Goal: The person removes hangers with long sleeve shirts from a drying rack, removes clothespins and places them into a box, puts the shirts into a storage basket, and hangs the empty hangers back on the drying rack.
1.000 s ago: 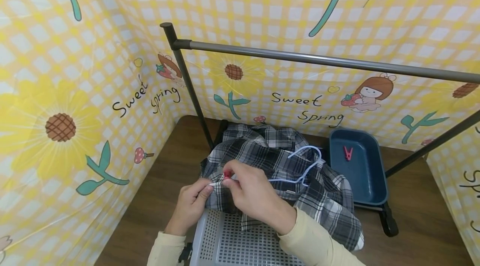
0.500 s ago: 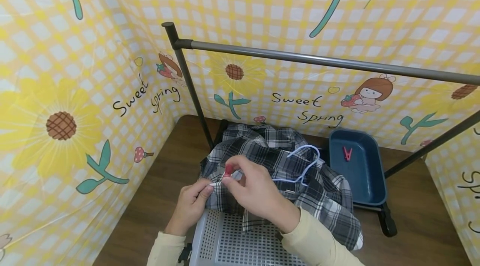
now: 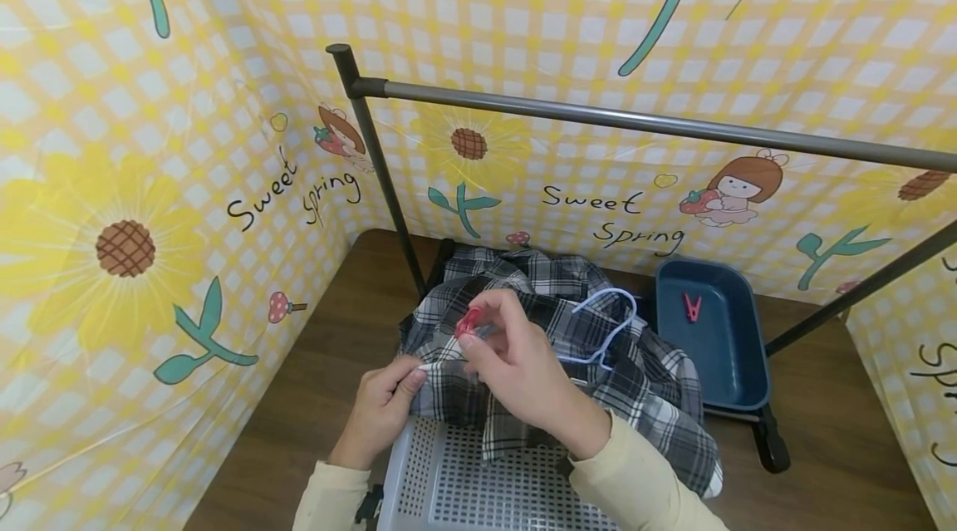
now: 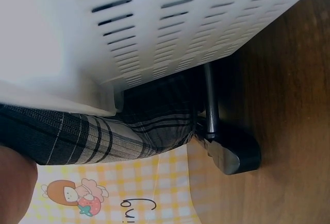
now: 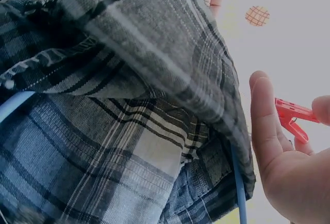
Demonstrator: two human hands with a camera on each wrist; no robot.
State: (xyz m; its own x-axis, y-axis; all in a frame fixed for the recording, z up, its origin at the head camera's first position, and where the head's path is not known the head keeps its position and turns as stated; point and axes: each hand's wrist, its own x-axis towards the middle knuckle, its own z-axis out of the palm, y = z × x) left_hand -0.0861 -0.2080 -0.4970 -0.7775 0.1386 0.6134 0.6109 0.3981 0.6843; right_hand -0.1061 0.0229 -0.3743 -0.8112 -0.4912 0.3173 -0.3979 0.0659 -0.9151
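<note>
Pinched in my right grip [image 3: 516, 365], thumb and fingertips nearly together, is a red clothespin [image 5: 294, 113], held apart from the black-and-grey plaid shirt [image 3: 650, 423]. My left grip [image 3: 377, 406] is closed at the shirt's near-left edge (a pale strip [image 3: 426, 366] shows at its fingertips, though I can't tell what it is). The shirt, a light-blue hanger [image 3: 634, 312] poking out of it, drapes over a perforated basket [image 3: 508, 489]. I see a second clothespin [image 3: 692, 308] in the blue tray [image 3: 718, 365] on the desk [image 3: 277, 440].
</note>
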